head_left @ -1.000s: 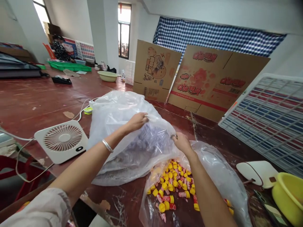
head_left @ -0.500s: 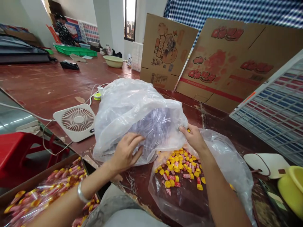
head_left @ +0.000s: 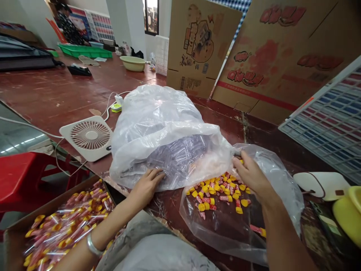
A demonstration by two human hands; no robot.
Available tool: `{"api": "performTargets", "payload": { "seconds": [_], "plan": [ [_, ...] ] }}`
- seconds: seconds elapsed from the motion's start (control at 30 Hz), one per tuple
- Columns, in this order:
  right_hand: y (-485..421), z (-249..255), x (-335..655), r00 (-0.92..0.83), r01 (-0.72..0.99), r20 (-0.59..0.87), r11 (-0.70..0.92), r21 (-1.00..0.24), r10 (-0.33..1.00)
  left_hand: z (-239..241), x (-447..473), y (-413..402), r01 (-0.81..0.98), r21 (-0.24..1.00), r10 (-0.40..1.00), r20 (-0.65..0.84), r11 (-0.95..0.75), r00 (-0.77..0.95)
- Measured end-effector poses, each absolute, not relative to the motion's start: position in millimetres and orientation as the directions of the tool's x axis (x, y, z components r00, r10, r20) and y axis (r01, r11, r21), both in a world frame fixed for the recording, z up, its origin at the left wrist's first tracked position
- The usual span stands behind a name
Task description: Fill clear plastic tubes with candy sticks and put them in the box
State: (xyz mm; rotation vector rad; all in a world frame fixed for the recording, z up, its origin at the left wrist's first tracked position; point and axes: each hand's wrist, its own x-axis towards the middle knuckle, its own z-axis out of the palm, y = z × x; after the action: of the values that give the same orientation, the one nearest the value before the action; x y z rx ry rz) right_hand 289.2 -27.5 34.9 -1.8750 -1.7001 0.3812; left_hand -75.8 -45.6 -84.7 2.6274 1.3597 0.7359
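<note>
A large whitish plastic bag (head_left: 158, 109) lies on the table, its mouth facing me. Inside it are many clear plastic tubes (head_left: 183, 158). My right hand (head_left: 251, 173) pinches the bag's rim at the right end of the mouth. At the lower left of the mouth, my left hand (head_left: 146, 184) rests with its fingers stretched out on the edge, holding nothing I can see. Below my right hand, a second, clear bag (head_left: 220, 233) holds small red-and-pink pieces with yellow caps (head_left: 211, 192).
At lower left stands a box (head_left: 14, 241) of filled, yellow-capped tubes. A white fan (head_left: 90, 137) with a cable sits left of the bag. Cardboard (head_left: 194, 49) and a white crate (head_left: 332, 109) stand behind and right. A yellow bowl (head_left: 349, 214) is at the right edge. A person (head_left: 69, 26) sits far back.
My right hand has moved right, drawing the bag's rim outward and widening the mouth. My left hand has lowered onto the front edge of the bag. The camera view has tilted down slightly.
</note>
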Motion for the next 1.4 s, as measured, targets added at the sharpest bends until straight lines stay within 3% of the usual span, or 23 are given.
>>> {"api": "performTargets", "payload": {
  "seconds": [0.13,0.27,0.33,0.4,0.5,0.57,0.73,1.1,1.23,1.4],
  "plan": [
    [-78.6,26.9,290.8,0.108,0.699,0.123,0.013,-0.715,0.986,-72.4,-77.8,-38.7,0.786,0.188,0.806,0.203,-0.589,0.556],
    [-115.6,6.5,274.5,0.089,0.684,0.004,-0.058,-0.727,0.996,-68.9,-76.5,-42.3,0.808,0.228,0.835,0.244,-0.543,0.493],
    [-127.3,-4.4,261.9,0.058,0.634,-0.042,-0.07,-0.77,0.997,-65.6,-75.0,-54.7,0.777,0.389,0.863,0.33,-0.494,0.383],
    [-135.3,-10.8,247.1,0.013,0.523,-0.072,-0.068,-0.85,0.997,-57.5,-69.9,-74.4,0.655,0.633,0.908,0.339,-0.413,0.246],
    [-142.7,-9.0,220.7,0.006,0.31,-0.054,-0.053,-0.949,0.999,-39.2,-51.7,-106.4,0.338,0.929,0.974,0.081,-0.151,0.214],
    [-145.9,-3.7,201.7,0.054,0.165,0.015,0.006,-0.986,0.998,-28.2,-34.6,-121.5,0.138,0.988,0.941,-0.111,0.069,0.32],
    [-148.6,-0.5,170.2,0.061,0.001,0.132,0.132,-0.991,0.989,-18.2,-0.5,-130.0,-0.136,0.916,0.822,-0.264,0.378,0.506],
    [-149.6,-16.4,173.4,0.059,-0.019,0.032,0.033,-0.999,0.998,-28.1,14.7,-131.4,-0.213,0.87,0.774,-0.254,0.445,0.58],
    [-148.9,-17.2,179.9,-0.093,0.202,0.157,0.173,-0.964,0.983,-27.0,13.4,-126.3,-0.254,0.853,0.798,-0.266,0.457,0.541],
    [-153.9,-21.6,193.4,-0.404,0.557,0.429,0.589,-0.585,0.808,-24.6,9.7,-127.1,-0.328,0.752,0.771,-0.356,0.572,0.528]
  ]
}}
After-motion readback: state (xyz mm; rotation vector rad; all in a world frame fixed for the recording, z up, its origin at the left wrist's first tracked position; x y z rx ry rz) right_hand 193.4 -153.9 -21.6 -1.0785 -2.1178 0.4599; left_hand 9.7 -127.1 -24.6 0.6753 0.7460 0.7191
